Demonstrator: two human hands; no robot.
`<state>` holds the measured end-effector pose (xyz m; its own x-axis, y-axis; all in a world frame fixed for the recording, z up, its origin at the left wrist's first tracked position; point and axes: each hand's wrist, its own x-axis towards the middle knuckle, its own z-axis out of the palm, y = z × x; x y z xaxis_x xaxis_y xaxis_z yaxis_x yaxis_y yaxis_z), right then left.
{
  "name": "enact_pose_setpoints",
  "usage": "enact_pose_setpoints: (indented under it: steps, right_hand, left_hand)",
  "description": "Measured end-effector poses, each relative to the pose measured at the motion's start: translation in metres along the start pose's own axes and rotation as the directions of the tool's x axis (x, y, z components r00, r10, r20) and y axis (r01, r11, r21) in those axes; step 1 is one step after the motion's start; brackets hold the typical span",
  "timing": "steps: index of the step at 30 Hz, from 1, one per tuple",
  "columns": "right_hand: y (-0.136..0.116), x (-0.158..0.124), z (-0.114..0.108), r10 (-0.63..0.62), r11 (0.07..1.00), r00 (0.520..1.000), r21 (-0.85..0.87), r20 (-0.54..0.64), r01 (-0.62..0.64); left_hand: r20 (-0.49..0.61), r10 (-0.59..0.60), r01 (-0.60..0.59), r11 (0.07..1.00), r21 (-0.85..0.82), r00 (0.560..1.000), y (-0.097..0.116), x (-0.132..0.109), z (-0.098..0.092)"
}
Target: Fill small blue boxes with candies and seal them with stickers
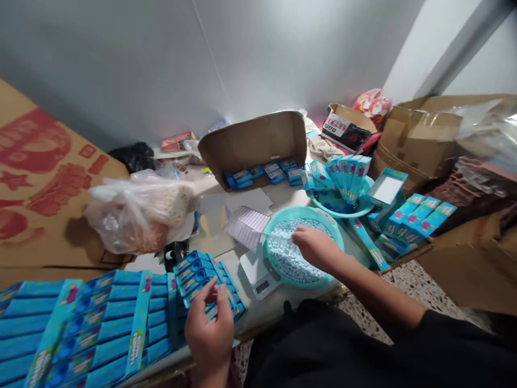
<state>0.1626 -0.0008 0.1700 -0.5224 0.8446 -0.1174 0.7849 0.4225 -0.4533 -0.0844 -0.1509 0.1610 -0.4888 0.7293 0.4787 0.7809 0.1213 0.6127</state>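
Note:
My right hand [315, 245] is closed over a turquoise bowl [337, 237] filled with small pale-blue pellets [288, 261]. A thin, whitish, spoon-like tool [277, 235] sticks out leftward from its fingers; its exact form is blurred. Beneath the bowl sits a white scale [254, 272] with a small dark display. My left hand [212, 320] is held in a pinch, thumb and index fingertips close together, in front of a stack of small blue boxes [197, 272]. Anything between those fingertips is too small to name.
Rows of blue boxes [100, 318] fill the left front. Behind stands an open carton [250, 137] with blue packs. At right, a second turquoise basin [363, 202] holds fanned blue boxes, beside upright boxes [418, 215]. A plastic bag [137, 210] sits left, near a large carton [44, 188].

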Motion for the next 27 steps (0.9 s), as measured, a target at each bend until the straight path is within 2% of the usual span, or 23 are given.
enact_pose_setpoints:
  steps: [2, 4, 6, 7, 10, 12, 17, 19, 21, 24, 27]
  right_hand:
    - [-0.036, 0.003, -0.021, -0.182, 0.977, 0.982, -0.102, 0.057, 0.187]
    - [-0.073, 0.006, -0.035, -0.288, 0.944, 0.951, -0.131, 0.114, 0.302]
    - [-0.108, 0.009, -0.039, -0.385, 0.912, 0.915, -0.102, 0.124, 0.398]
    - [-0.124, 0.011, -0.039, -0.438, 0.889, 0.891, -0.088, 0.117, 0.449]
    - [-0.163, 0.016, -0.034, -0.554, 0.816, 0.823, -0.114, 0.124, 0.567]
    - [-0.181, 0.019, -0.031, -0.564, 0.801, 0.813, -0.143, 0.146, 0.581]
    - [-0.204, 0.026, -0.028, -0.496, 0.865, 0.853, 0.003, 0.163, 0.502]
    - [-0.207, 0.028, -0.027, -0.454, 0.891, 0.878, 0.055, 0.151, 0.451]
    - [-0.208, 0.03, -0.025, -0.431, 0.902, 0.893, 0.09, 0.127, 0.422]
    - [-0.207, 0.031, -0.022, -0.419, 0.903, 0.902, 0.148, 0.1, 0.403]
    - [-0.206, 0.03, -0.021, -0.427, 0.895, 0.898, 0.193, 0.106, 0.403]
  left_hand:
    - [0.024, 0.23, -0.23, 0.973, 0.012, 0.973, 0.013, 0.013, -0.013]
    - [0.074, 0.459, -0.463, 0.884, 0.067, 0.886, 0.02, 0.029, -0.027]
    - [0.148, 0.581, -0.598, 0.793, 0.117, 0.8, 0.02, 0.044, -0.039]
    - [0.186, 0.606, -0.63, 0.766, 0.125, 0.774, 0.018, 0.05, -0.044]
    - [0.249, 0.616, -0.652, 0.753, 0.093, 0.747, 0.003, 0.06, -0.056]
    - [0.213, 0.624, -0.649, 0.757, 0.077, 0.752, -0.01, 0.061, -0.061]
    - [0.01, 0.683, -0.679, 0.724, 0.124, 0.73, -0.042, 0.058, -0.067]
    - [-0.01, 0.689, -0.682, 0.72, 0.133, 0.725, -0.052, 0.057, -0.067]
    - [-0.028, 0.672, -0.665, 0.737, 0.123, 0.74, -0.06, 0.056, -0.065]
    - [-0.047, 0.649, -0.644, 0.761, 0.08, 0.76, -0.07, 0.055, -0.062]
    - [-0.046, 0.661, -0.659, 0.75, 0.055, 0.749, -0.075, 0.053, -0.06]
